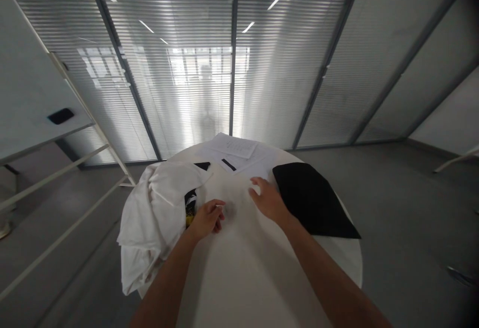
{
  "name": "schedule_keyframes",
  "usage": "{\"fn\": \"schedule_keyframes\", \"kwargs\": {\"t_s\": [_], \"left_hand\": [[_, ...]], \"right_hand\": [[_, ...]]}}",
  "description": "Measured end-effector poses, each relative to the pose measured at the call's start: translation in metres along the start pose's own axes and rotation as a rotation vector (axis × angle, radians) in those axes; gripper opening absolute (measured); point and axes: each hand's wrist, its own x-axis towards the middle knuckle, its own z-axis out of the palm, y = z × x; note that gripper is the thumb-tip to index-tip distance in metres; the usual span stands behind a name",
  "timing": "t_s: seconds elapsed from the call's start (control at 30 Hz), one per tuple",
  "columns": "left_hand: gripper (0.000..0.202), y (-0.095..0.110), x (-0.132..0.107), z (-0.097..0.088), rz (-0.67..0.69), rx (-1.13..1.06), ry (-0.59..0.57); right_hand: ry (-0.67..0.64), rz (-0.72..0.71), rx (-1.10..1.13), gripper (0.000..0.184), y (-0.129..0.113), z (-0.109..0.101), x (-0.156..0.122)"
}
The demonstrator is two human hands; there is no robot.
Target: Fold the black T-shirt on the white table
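My left hand (207, 218) hovers over or rests on the white round table (239, 278), its fingers loosely bent with nothing visible in them. Just beside it, a dark item with white and yellow print (190, 207) shows from under a crumpled white cloth garment (160, 218). My right hand (268, 199) is held over the table with thumb and fingers apart and nothing between them. Close to its right lies a flat black piece, perhaps folded cloth (312, 201). Whether either hand touches the tabletop is hard to tell.
Printed papers (234, 146) lie at the table's far edge, with a short black strip (228, 165) on them. The white garment hangs over the left edge. A whiteboard on a white frame (112, 151) stands at left; glass partitions with blinds (202, 93) rise behind.
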Motion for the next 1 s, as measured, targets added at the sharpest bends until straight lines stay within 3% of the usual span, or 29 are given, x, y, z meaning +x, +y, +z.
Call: {"fn": "schedule_keyframes", "kwargs": {"t_s": [0.13,0.27,0.4,0.5,0.6,0.7,0.87,0.93,1.0], "left_hand": [[0.039,0.004,-0.005,0.004,0.037,0.032,0.011],[0.035,0.034,-0.017,-0.002,0.196,0.259,0.117],[0.039,0.074,-0.031,-0.04,0.315,0.846,0.429],[0.062,0.081,-0.036,-0.086,0.133,1.222,0.561],[0.063,0.07,-0.035,-0.126,-0.04,1.326,0.507],[0.048,0.06,-0.029,-0.146,-0.04,1.339,0.467],[0.042,0.056,-0.018,-0.148,0.048,1.378,0.525],[0.043,0.054,-0.019,-0.148,0.087,1.381,0.484],[0.058,0.049,-0.023,-0.149,0.135,1.381,0.376]], "right_hand": [[-0.09,-0.125,-0.225,0.042,0.002,0.029,-0.017],[-0.157,-0.127,-0.273,0.042,0.017,0.036,-0.023],[-0.158,-0.115,-0.271,0.042,0.02,0.036,-0.019],[-0.156,-0.115,-0.266,0.042,0.021,0.037,-0.019],[-0.153,-0.123,-0.261,0.042,0.021,0.036,-0.021],[-0.155,-0.127,-0.258,0.043,0.022,0.034,-0.021],[-0.164,-0.121,-0.249,0.043,0.024,0.035,-0.021],[-0.164,-0.124,-0.248,0.043,0.025,0.036,-0.021],[-0.162,-0.136,-0.245,0.042,0.026,0.036,-0.021]]}}
